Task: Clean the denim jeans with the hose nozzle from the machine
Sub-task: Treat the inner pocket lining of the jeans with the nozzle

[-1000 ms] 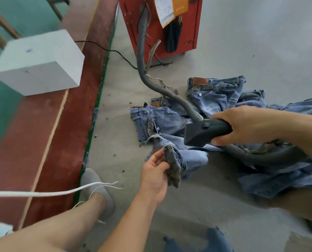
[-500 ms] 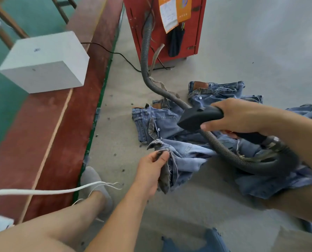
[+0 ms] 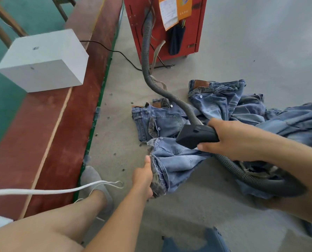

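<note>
One view only: head cam, wide-angle, worn by the person, looking fwd and steeply down at the concrete floor. Person sits low, so cam is close to the work; own left leg and both forearms enter from the bottom and right edges. Left hand sits approx centre-bottom, right hand right of centre. Far end of view, top centre, reaches the red machine, cut off by the top edge. Left side takes in a red ledge w/ a white block. Lens bends straight edges near the borders. No 2nd cam, so no shared overlap.
</note>
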`<state>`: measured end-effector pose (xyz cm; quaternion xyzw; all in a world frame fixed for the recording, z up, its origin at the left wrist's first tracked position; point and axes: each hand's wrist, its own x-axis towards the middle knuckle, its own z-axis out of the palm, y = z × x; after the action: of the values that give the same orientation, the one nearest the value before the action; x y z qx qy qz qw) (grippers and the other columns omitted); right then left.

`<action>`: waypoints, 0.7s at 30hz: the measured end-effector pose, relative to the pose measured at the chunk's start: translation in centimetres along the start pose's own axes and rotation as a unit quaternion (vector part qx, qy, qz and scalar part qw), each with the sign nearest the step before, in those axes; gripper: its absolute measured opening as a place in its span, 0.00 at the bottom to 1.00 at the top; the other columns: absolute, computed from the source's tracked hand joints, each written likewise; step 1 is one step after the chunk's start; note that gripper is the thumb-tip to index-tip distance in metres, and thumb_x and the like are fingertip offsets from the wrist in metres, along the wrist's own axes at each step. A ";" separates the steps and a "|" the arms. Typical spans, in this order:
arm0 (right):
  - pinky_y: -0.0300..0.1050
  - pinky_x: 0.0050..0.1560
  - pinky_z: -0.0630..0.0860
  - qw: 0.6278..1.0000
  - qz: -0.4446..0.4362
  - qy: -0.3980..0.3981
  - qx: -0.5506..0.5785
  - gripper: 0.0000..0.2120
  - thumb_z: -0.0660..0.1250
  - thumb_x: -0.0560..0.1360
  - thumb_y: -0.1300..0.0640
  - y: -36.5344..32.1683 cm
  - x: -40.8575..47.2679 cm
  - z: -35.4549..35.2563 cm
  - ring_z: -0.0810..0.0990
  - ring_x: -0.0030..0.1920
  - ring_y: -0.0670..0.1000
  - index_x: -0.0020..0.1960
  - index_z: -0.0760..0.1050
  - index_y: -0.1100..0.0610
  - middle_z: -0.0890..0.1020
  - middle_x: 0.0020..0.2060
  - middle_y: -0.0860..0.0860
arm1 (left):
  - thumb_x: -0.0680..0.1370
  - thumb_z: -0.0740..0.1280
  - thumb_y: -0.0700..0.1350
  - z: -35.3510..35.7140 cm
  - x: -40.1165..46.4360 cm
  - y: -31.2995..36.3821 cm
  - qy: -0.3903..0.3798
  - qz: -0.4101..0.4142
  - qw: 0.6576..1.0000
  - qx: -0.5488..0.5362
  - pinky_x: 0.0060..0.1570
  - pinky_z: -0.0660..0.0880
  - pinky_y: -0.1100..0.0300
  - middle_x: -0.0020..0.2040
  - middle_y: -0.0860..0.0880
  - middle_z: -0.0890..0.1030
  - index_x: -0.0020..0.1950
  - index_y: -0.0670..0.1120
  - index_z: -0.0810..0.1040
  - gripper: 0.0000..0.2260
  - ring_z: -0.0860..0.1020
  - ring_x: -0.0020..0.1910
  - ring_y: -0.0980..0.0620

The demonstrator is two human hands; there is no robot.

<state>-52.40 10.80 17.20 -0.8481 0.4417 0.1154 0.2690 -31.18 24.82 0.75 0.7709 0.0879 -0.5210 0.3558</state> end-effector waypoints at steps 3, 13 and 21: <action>0.42 0.35 0.71 1.000 0.007 0.012 0.007 0.21 0.68 0.76 0.33 0.3 0.4 1.0 0.79 0.38 0.45 0.54 0.69 0.48 0.80 0.39 0.46 | 0.71 0.75 0.65 -1.1 0.0 0.7 -0.197 -0.059 0.978 0.019 0.56 0.82 0.42 0.56 0.38 0.86 0.63 0.40 0.79 0.33 0.85 0.54 0.38; 0.30 0.25 0.68 0.997 -0.004 0.056 0.053 0.18 0.70 0.76 0.34 1.1 0.3 -0.4 0.77 0.31 0.33 0.48 0.66 0.45 0.80 0.34 0.47 | 0.82 0.68 0.53 -3.2 0.3 1.8 -0.167 0.153 0.947 0.229 0.47 0.81 0.50 0.45 0.49 0.88 0.56 0.46 0.80 0.11 0.87 0.44 0.52; 0.46 0.45 0.77 0.996 -0.067 -0.044 -0.034 0.18 0.67 0.76 0.31 0.6 -0.9 0.7 0.79 0.42 0.45 0.50 0.67 0.43 0.80 0.44 0.45 | 0.74 0.70 0.33 -1.0 -2.3 5.0 -0.354 0.095 0.895 -0.255 0.48 0.84 0.55 0.50 0.42 0.87 0.54 0.44 0.87 0.12 0.86 0.46 0.48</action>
<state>-53.42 11.53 16.85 -0.8784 0.3677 0.1488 0.2665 -28.90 22.36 5.29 0.4227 0.0126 -0.6829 0.5957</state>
